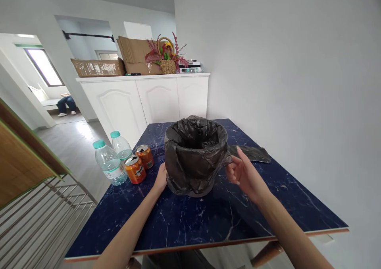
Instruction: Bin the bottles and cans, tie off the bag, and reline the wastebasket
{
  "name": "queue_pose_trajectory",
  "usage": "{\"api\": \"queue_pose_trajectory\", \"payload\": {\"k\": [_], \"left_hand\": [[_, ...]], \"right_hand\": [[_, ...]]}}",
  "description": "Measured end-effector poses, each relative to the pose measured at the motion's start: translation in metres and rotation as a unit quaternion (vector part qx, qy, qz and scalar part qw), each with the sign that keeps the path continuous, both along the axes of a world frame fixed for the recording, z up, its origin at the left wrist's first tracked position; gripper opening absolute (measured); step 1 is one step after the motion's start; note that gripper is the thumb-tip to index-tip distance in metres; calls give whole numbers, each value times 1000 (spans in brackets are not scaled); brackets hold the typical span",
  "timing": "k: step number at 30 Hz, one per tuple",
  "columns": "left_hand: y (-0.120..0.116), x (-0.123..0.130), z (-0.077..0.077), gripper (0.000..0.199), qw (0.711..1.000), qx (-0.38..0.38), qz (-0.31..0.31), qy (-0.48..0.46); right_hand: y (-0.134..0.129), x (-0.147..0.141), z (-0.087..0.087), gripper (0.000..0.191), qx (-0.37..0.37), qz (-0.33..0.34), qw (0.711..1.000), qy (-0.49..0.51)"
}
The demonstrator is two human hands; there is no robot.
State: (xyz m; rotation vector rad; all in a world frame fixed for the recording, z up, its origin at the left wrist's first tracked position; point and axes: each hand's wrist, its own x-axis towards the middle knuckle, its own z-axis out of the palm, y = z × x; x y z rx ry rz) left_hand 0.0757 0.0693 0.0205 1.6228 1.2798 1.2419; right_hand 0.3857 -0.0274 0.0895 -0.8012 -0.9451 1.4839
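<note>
A bin lined with a black bin bag [193, 165] stands upright on the table, its mouth wide and the bag folded over the rim and hanging down outside. My left hand [161, 178] rests against the bin's left side, its fingers hidden behind the bag. On the other side, my right hand [242, 175] has its fingers curled at a pulled-out edge of the bag, thumb pointing up. Behind that hand lies a flat, folded piece of black plastic [256, 154].
Two orange drink cans [135, 170] and two clear bottles [110, 165] with teal caps stand at the table's left. The dark blue marbled table [190, 229] meets a wall on the right. Beyond are a white cabinet [119, 102], cardboard boxes [98, 67] and a flower basket [168, 66].
</note>
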Motion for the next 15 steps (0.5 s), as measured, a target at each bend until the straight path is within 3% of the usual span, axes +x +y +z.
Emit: {"api": "queue_pose_trajectory", "payload": {"k": [3, 6, 12, 15], "left_hand": [[-7, 1, 2, 40, 1000, -13, 13, -25], [-12, 3, 5, 36, 999, -18, 21, -42], [-21, 7, 16, 39, 999, 0, 25, -45], [-28, 10, 21, 43, 999, 8, 25, -30]], "right_hand": [[5, -4, 3, 61, 33, -28, 997, -61], [1, -7, -15, 64, 36, -77, 992, -87], [-15, -2, -43, 57, 23, -102, 989, -104], [-22, 5, -57, 54, 17, -113, 980, -164]]}}
